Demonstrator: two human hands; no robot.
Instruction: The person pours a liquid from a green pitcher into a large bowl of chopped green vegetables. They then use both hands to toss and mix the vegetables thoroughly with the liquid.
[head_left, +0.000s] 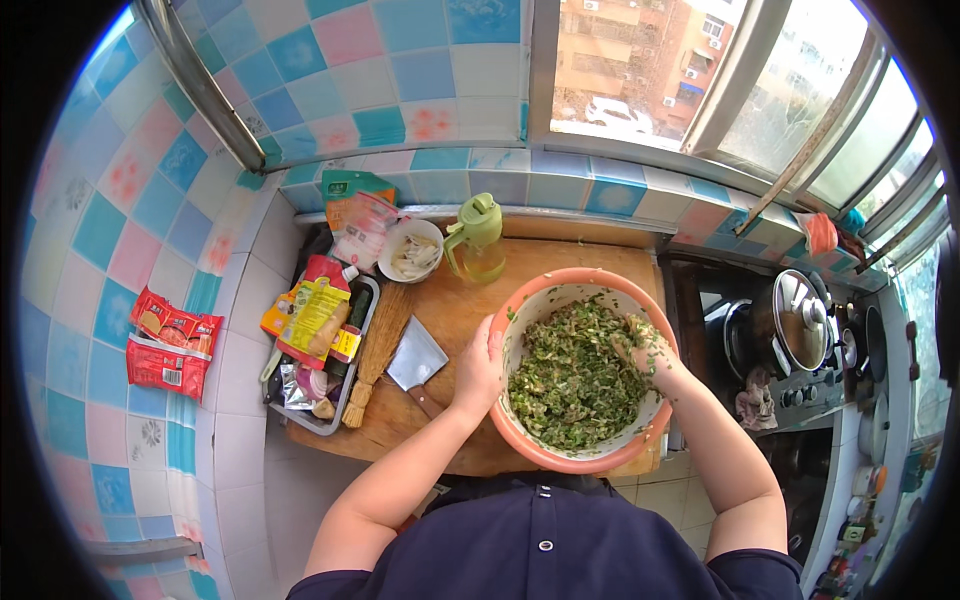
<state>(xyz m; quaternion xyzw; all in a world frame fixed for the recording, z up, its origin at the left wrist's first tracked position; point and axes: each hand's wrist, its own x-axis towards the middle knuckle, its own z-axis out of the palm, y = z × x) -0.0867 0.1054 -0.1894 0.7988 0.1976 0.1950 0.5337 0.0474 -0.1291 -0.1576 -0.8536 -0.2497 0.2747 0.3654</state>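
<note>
A large orange basin (520,432) with a white inside stands on the wooden board. It holds a chopped green filling (575,375) mixed with paler bits. My left hand (482,368) grips the basin's left side at the rim. At the right inside wall, my right hand (652,358) reaches into the filling, with green bits stuck to its skin; the fingers are mostly buried, so their shape is hidden. Left of my left hand lies a cleaver (416,352), its wooden handle under my wrist.
A straw brush (378,352) lies beside a grey tray (325,428) of packets and vegetables. Behind stand a white bowl (412,228) with pale pieces and a green oil jug (478,240). To the right, a lidded pot (800,312) sits on the stove. Windows line the back right.
</note>
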